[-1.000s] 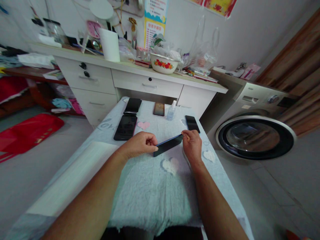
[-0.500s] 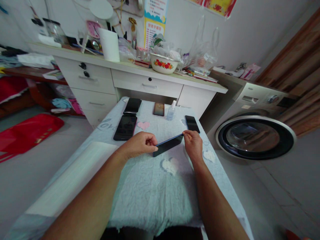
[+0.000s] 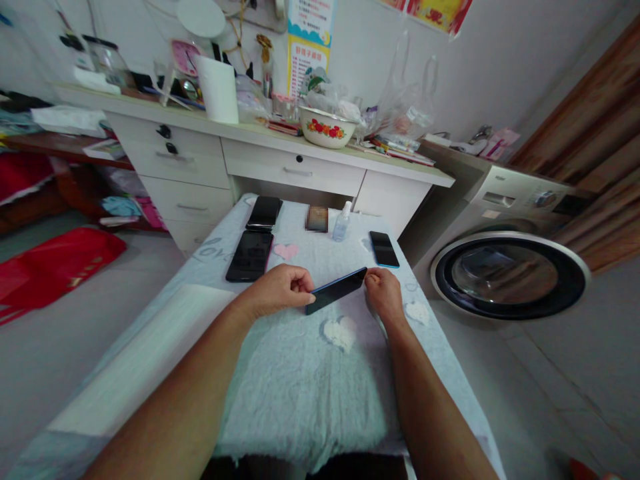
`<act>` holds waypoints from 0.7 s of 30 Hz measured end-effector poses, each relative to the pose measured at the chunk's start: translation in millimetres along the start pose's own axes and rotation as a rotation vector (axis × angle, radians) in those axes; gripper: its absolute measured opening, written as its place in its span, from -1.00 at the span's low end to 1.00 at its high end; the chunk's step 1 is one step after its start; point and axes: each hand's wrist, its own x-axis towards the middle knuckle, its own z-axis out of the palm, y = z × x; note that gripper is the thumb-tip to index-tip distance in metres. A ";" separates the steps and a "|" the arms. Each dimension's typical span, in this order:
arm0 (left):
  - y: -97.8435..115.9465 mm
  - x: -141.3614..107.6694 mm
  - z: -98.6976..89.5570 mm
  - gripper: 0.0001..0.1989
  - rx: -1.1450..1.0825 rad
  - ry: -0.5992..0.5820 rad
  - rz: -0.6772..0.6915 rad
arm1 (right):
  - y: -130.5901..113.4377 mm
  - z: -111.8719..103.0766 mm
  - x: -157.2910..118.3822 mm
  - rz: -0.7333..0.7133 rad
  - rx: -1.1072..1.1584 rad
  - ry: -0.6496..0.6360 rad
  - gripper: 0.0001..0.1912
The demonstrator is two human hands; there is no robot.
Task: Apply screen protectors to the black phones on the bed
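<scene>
Holding: a dark phone [image 3: 336, 291], tilted, with its right end higher, over the desk [image 3: 310, 393]. I cannot tell if its low edge touches the cloth.
Left hand [image 3: 287, 287]: pinching the phone's low left end with thumb and finger.
Right hand [image 3: 384, 292]: curled closed, right at the phone's high right corner. I cannot tell if it is gripping.
Desk cloth: pale blue, with hearts on it.
Left side: a big black phone [image 3: 249, 256] with a pink edge lies flat. A shiny black thing [image 3: 264, 213] is just behind it.
Back: a blurry brown thing [image 3: 317, 218] lies near a clear spray bottle [image 3: 341, 223], which stands up.
Right side: a blue-edged phone [image 3: 384, 249] lies flat, behind the right hand.
Drawers [image 3: 300, 164]: a flowery bowl [image 3: 327, 128] and a white roll [image 3: 217, 90] are on top.
</scene>
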 end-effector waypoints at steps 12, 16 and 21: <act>0.7 0.0 0.3 -0.84 0.003 0.003 -0.014 | 11.0 8.5 2.5 0.052 0.261 0.121 -0.70; -0.2 0.3 0.8 -0.83 0.009 0.007 -0.017 | 14.0 12.6 2.7 0.044 0.324 0.150 -0.66; -0.9 0.4 1.0 -0.84 0.001 0.013 -0.012 | 14.8 13.0 3.0 0.067 0.331 0.124 -0.66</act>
